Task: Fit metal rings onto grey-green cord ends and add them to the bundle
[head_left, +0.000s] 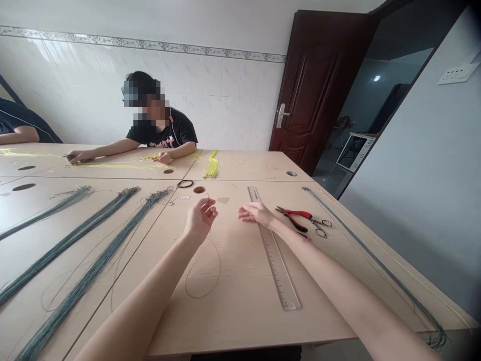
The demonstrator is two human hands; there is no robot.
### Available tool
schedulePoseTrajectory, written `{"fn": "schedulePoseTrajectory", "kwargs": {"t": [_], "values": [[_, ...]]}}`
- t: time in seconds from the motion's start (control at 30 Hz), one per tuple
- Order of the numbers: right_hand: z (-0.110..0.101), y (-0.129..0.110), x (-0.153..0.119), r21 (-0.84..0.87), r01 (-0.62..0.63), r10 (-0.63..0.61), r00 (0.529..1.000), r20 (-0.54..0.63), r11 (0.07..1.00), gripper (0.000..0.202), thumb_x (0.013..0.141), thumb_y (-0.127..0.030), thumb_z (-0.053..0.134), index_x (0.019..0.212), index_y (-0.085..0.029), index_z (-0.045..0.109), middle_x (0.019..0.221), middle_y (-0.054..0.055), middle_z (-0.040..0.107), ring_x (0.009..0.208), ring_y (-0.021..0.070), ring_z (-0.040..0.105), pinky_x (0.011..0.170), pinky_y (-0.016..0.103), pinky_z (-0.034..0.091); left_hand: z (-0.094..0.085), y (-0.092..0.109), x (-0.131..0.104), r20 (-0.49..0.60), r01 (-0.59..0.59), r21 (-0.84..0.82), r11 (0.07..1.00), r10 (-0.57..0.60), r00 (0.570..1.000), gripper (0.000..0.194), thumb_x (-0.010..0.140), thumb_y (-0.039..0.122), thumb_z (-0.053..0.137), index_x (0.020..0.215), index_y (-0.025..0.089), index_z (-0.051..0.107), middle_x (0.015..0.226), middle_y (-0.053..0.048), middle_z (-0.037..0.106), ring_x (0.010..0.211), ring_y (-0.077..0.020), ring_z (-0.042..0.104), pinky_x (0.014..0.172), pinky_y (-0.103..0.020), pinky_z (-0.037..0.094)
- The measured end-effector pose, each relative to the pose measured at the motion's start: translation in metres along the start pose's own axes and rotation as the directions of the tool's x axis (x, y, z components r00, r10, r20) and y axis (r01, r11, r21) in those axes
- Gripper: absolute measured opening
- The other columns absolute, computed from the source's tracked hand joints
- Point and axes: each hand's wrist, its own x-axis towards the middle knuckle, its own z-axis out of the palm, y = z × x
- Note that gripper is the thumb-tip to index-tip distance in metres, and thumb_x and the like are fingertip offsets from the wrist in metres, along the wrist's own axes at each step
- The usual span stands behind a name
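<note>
My left hand (202,218) is raised over the table with its fingers pinched on the end of a thin cord (203,297), which hangs and curls in a loop below. My right hand (257,214) reaches over the upper part of a clear ruler (276,265), its fingers extended and slightly blurred, holding nothing. To the right of this hand lie red and black pliers (299,214) and small metal scissors (322,227).
Bundles of grey-green cords (112,255) lie on the left, another bundle (361,243) along the right edge. Yellow cords (212,166) lie farther back. A person (161,125) works across the wooden table (233,321); another person's arm (22,134) shows far left.
</note>
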Motion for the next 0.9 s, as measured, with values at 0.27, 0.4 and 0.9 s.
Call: {"fn": "schedulePoseTrajectory", "kwargs": {"t": [0.27,0.4,0.9], "values": [[0.023,-0.002,0.000,-0.018,0.028,-0.028,0.999,-0.038,0.999,0.023,0.091,-0.028,0.056,0.108,-0.014,0.059,0.108,0.007,0.061,0.092,0.0188,0.062,0.078,0.038,0.054,-0.001,-0.004,0.001,0.035,-0.018,0.123,0.992,0.014,0.999,0.018,0.091,0.028,0.054,0.095,0.011,0.058,0.081,-0.001,0.059,0.061,-0.0091,0.055,0.053,-0.022,0.049],[0.016,-0.009,-0.013,-0.016,0.132,-0.133,0.973,-0.188,0.991,0.023,0.093,-0.031,0.054,0.108,-0.014,0.059,0.107,0.007,0.061,0.091,0.0185,0.062,0.079,0.038,0.053,0.002,-0.018,-0.008,0.098,-0.023,0.247,0.969,-0.002,0.995,0.019,0.091,0.029,0.054,0.094,0.011,0.058,0.082,-0.002,0.059,0.062,-0.0098,0.056,0.055,-0.023,0.049],[0.008,-0.029,-0.111,-0.229,0.252,-0.296,0.937,-0.185,0.940,0.018,0.089,-0.031,0.056,0.098,-0.017,0.062,0.091,0.004,0.067,0.089,0.0177,0.066,0.079,0.032,0.053,0.027,-0.041,-0.078,0.417,-0.093,0.648,0.756,-0.250,0.874,0.020,0.088,0.028,0.052,0.074,0.016,0.061,0.051,0.007,0.036,0.049,-0.0057,0.029,0.048,-0.020,0.023]]}}
